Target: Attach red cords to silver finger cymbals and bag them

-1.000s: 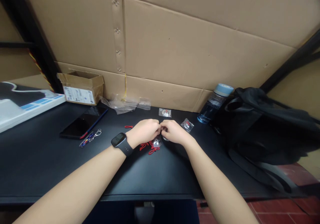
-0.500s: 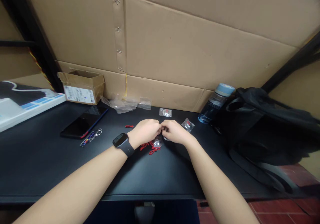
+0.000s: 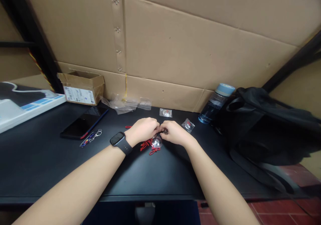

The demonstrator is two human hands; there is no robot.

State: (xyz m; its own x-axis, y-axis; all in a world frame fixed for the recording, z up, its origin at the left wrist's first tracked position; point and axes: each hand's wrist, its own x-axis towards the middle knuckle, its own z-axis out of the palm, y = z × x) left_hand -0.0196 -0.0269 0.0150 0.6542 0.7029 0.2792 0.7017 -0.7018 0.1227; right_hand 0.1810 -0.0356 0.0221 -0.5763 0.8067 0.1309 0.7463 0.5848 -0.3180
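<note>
My left hand (image 3: 145, 129), with a dark watch (image 3: 120, 142) on its wrist, is closed with fingertips pinched together. Facing it, my right hand (image 3: 174, 133) is closed too, and the fingertips of both meet above the black table. Whatever they pinch is small and mostly hidden by the fingers. Just below lies a round silver metal disc (image 3: 157, 142) with a hole in its middle. Red cord loops (image 3: 146, 145) lie beside it, partly under my left hand. Another red cord (image 3: 128, 127) sits behind my left wrist.
Two clear packets with silver discs, one at the back (image 3: 166, 113) and one right of my hand (image 3: 188, 126), lie on the table (image 3: 150, 178). Around are empty plastic bags (image 3: 122, 105), a cardboard box (image 3: 84, 87), tablet (image 3: 84, 123), keychain (image 3: 90, 138), bottle (image 3: 217, 102) and black backpack (image 3: 271, 128).
My left hand has shifted slightly left, and my right fingertips have moved a little left with it. More of the silver disc shows below them.
</note>
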